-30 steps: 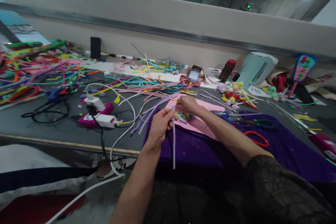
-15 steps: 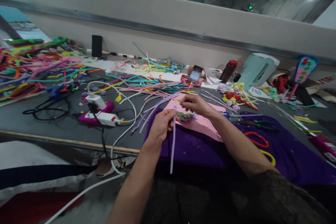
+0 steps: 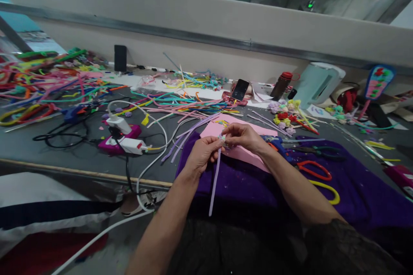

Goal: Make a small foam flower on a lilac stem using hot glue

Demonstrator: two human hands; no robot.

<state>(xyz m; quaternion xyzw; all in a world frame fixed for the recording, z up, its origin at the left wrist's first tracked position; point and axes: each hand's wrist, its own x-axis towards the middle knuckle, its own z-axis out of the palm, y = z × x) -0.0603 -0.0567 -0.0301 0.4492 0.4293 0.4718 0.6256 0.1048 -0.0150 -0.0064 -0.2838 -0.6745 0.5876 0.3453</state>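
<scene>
Left hand: left hand [image 3: 201,154] has its fingers pinched shut on the upper end of a long lilac fuzzy pipe cleaner [image 3: 214,184], which hangs down off the near edge of the table toward the lap.
Right hand: right hand [image 3: 244,136] is closed at the fingertips on the same top end, just beside the left thumb; whether a small coloured bit is pinched in there too, I cannot tell.
Under the hands: flat pink foam sheet [image 3: 248,152] lying on a dark purple cloth [image 3: 238,180], both near the table edge.
Right of the hands: red-handled scissors [image 3: 313,169] and a yellow loop [image 3: 329,189] on the cloth, near the right forearm.
Left of the hands: white plug adapters on a magenta power strip [image 3: 121,139] with a white cable [image 3: 151,163] looping past.
Far side: loose heap of coloured pipe cleaners [image 3: 180,105], black phone [image 3: 240,89], dark bottle with red cap [image 3: 279,86].
Risk, slip: grip is only at the fingertips, so the twist could spring open and the stem drop off the edge.
Risk, snag: dangling tail could catch on clothing or the cloth's edge.
Risk, elbow: right forearm may nudge the scissors.
</scene>
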